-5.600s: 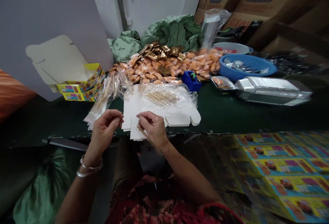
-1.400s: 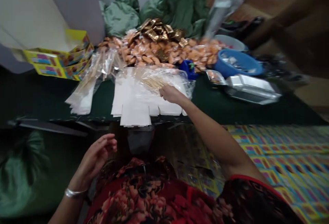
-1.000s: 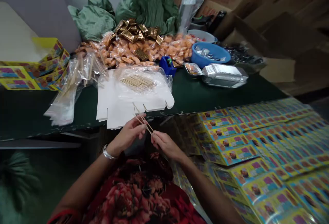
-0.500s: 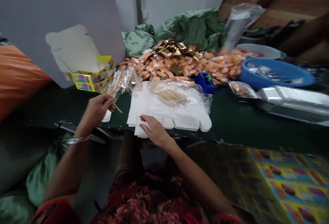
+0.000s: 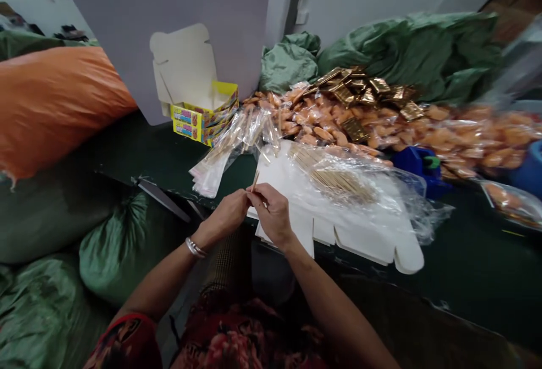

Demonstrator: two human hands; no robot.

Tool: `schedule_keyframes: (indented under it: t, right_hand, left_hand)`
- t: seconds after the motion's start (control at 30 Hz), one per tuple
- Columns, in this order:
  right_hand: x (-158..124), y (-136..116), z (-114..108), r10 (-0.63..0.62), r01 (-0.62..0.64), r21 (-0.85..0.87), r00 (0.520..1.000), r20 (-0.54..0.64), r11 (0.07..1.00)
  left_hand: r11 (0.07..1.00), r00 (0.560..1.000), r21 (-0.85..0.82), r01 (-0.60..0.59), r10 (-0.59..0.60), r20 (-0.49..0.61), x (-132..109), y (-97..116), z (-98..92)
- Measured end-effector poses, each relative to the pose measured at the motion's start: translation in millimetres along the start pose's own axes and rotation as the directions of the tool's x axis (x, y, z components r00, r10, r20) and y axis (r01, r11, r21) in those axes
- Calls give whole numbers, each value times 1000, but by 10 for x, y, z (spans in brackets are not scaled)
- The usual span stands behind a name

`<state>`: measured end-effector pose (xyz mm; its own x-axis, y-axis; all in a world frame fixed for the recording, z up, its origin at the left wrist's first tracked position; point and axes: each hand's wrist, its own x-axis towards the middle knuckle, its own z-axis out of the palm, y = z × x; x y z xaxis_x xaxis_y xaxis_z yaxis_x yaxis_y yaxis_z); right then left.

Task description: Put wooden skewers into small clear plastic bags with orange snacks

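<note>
Left wrist, two silver bracelets point(image 5: 195, 247). Left hand point(image 5: 231, 211) and right hand point(image 5: 273, 216) meet over the near edge of the dark green table point(image 5: 474, 278), fingertips closed together, pinching the held sticks point(image 5: 256, 179). Left tips partly hidden — can't tell how the hold splits between hands, nor the stick count.

What could go wrong, my read: little shows above the fingers, so if either pinch slackens a stick could slip out or the ends go uneven. The hands are right at the table edge; a dropped stick could end up on the floor. Squeezing sideways might snap one, they look thin.

Held sticks: long axis runs away from the body and upward, far tip leaning slightly right, roughly toward the bagged sticks point(image 5: 239, 137). Lower ends hidden in the fingers.

Next out: flat white card point(image 5: 309, 213), partly under and beside the right hand. On it, loose sticks point(image 5: 339, 179) in open clear plastic point(image 5: 412, 191), lying aslant. A sleeve or wrist could catch that film and drag sticks along.

Further: bagged sticks left of the card, blue dispenser point(image 5: 417, 168) to the right, yellow boxes point(image 5: 186, 123) far left. Behind — orange packs point(image 5: 326, 123) with gold packets point(image 5: 355, 89) on top, then green sacks point(image 5: 406, 47) along the wall.
</note>
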<state>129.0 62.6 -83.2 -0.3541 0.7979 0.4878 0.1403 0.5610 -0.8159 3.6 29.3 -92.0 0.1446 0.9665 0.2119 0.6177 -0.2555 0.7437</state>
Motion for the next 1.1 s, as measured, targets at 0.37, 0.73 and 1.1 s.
schedule_keyframes:
  t: [0.37,0.73,1.1]
  right_hand:
    - [-118,-15,-238,327,-363,365,932,159,858]
    - [-253,96,-137,323,-383,223,909,264,896]
    - [65,144,175,377,-74,-504,758,532,860]
  left_hand:
    - [671,744,333,663,-537,-398,-264,-822,-730]
    - [728,740,221,649,-537,-406,-222,-783,-850]
    - [732,725,-293,615,-671,-153,-293,-753,-589]
